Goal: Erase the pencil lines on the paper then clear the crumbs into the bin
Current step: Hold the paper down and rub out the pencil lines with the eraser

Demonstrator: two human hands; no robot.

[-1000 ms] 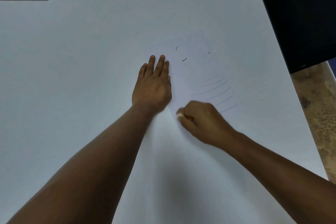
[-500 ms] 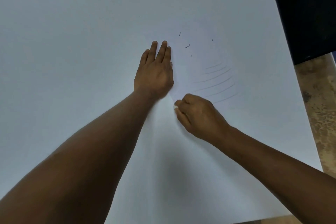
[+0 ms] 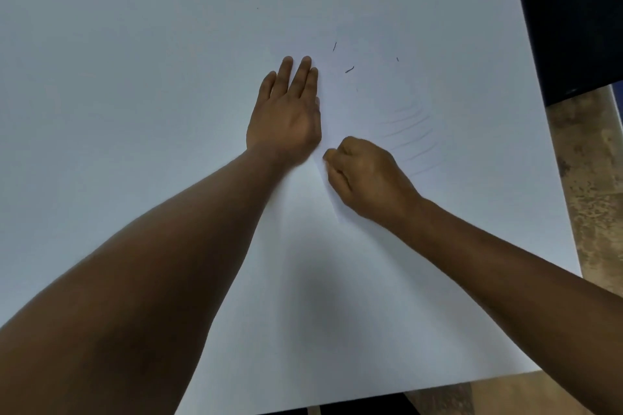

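A white sheet of paper [image 3: 367, 94] lies on the white table [image 3: 135, 77]. Several faint curved pencil lines [image 3: 411, 135] mark its right part. Dark eraser crumbs [image 3: 349, 69] lie scattered farther up the sheet. My left hand [image 3: 286, 114] presses flat on the paper's left edge, fingers together. My right hand [image 3: 367, 178] is a closed fist resting on the paper just left of and below the lines. It pinches a small white eraser that is almost wholly hidden by the fingers. No bin is in view.
A black object [image 3: 573, 10] stands beyond the table's right edge at the top right. Mottled brown floor [image 3: 600, 178] shows along the right side and past the near table edge [image 3: 438, 391].
The view has drifted, and the grey object at the top left has left the frame. My right fist has shifted slightly towards my left hand. My left hand stays pressed flat.
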